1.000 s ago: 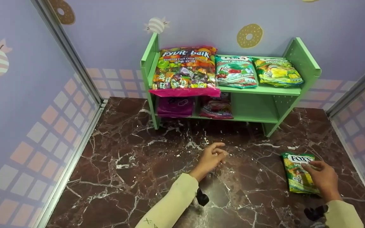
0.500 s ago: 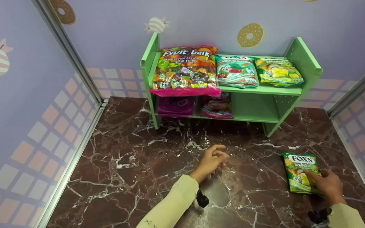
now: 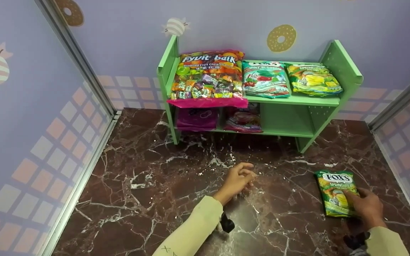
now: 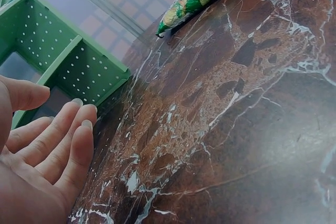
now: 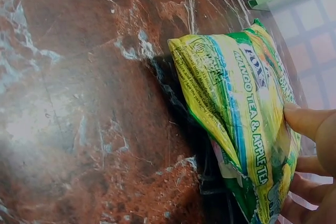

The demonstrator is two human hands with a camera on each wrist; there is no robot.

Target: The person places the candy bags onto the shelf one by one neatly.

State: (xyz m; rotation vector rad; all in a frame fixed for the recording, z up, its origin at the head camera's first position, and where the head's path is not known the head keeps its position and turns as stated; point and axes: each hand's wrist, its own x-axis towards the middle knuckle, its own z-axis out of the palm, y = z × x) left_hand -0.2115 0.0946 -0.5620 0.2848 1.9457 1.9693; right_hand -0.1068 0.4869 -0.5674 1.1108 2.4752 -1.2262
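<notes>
A green-and-yellow FOX'S candy bag [image 3: 333, 193] is at the right of the brown marble surface. My right hand [image 3: 369, 208] grips its right edge; the right wrist view has the thumb [image 5: 304, 120] on the printed face and the other fingers lower down along the bag's edge, partly hidden. In that view the bag [image 5: 247, 98] stands slightly tilted, with a dark shadow beneath its side. Over the middle of the surface, my left hand [image 3: 236, 180] holds nothing, its fingers loosely bent. The left wrist view shows that hand [image 4: 47, 161] with the palm side visible.
A green two-level shelf [image 3: 290, 102] stands against the back wall. Its top bears a Fruit chews bag [image 3: 208, 76], a mint candy bag [image 3: 265, 80] and a yellow-green bag [image 3: 313, 80]. Below lie a purple bag [image 3: 197, 119] and a dark red bag [image 3: 243, 120]. Walls flank both sides.
My right hand has shifted down and right along the candy bag, from over its upper part to its right edge, and grips it there. The left hand has barely moved.
</notes>
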